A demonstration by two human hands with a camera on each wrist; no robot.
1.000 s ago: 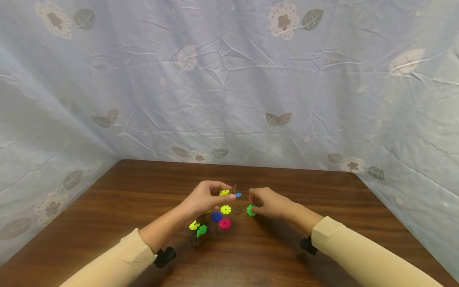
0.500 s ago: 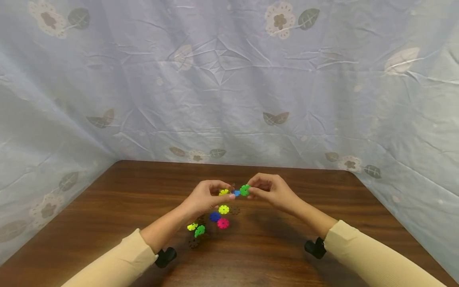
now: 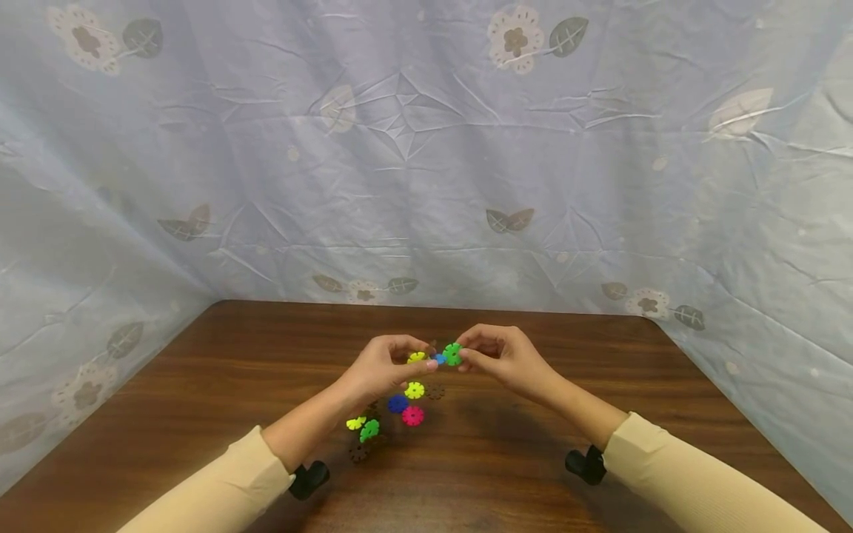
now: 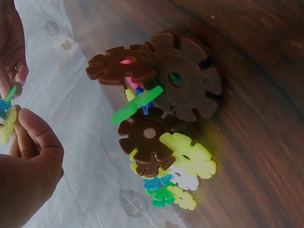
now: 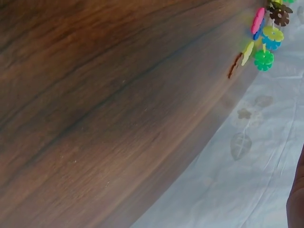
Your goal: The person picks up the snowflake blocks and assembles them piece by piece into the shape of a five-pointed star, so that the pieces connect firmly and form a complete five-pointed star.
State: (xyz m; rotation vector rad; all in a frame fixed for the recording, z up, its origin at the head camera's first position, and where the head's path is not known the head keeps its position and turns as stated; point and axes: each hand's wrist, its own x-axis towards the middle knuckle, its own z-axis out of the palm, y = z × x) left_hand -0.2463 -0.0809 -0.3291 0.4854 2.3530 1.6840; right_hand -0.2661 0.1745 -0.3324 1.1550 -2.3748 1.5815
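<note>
Pinching the green disc [image 3: 452,354] in your right hand [image 3: 504,357], you bring its edge up to the blue disc [image 3: 440,359], and the two look to be touching above the bench [image 3: 466,481]. Your left hand [image 3: 378,364] keeps a narrow grip, apparently on the blue disc, with a yellow disc [image 3: 416,357] showing between finger and thumb. You seem to hold only the rims so the notches stay free to meet, your left hand steadying while your right aligns. Nearer you, the pink disc [image 3: 412,416] and the navy disc [image 3: 397,403] sit close together, low and clear of your fingers.

A second ago your right hand and the green disc were nearer and lower, apart from the blue disc; now they are raised and farther left. Since half a second ago little differs, and your left hand has barely shifted.
</note>
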